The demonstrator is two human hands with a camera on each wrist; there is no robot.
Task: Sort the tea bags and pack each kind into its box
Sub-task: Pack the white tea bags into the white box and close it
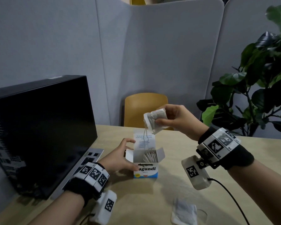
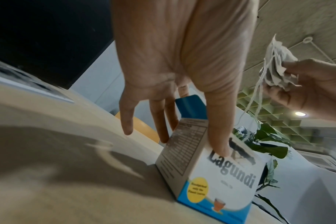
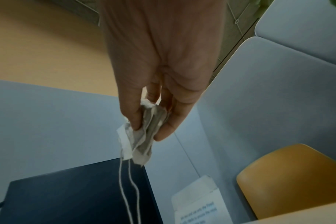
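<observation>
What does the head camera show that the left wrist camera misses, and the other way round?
Only the head view shows tea bags standing inside the open box and a loose tea bag on the table. Only the left wrist view shows the box's printed side panel, with the left hand on the box. Both show the right hand pinching a bunch of tea bags above it.

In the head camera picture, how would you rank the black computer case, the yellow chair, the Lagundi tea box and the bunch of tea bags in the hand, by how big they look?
Largest to smallest, as they look:
1. black computer case, though it sits nearest
2. yellow chair, partly hidden by the table
3. Lagundi box, with its lid open
4. bunch of tea bags held in the right hand
</observation>
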